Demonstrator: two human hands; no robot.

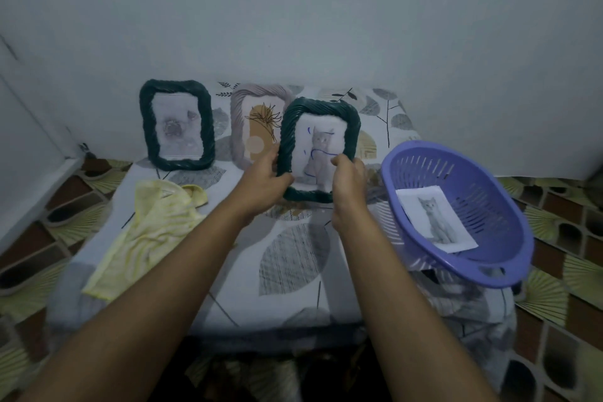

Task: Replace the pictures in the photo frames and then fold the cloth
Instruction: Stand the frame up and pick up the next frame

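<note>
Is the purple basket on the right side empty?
No, a printed cat picture lies flat inside the purple basket.

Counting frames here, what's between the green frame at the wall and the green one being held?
A pale frame stands between the standing green frame and the held green frame, partly hidden behind it, per the head view.

Arms outstretched; left hand, right hand seemingly curled round green frame.

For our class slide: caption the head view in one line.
Left hand and right hand hold a green frame showing a cat.
</note>
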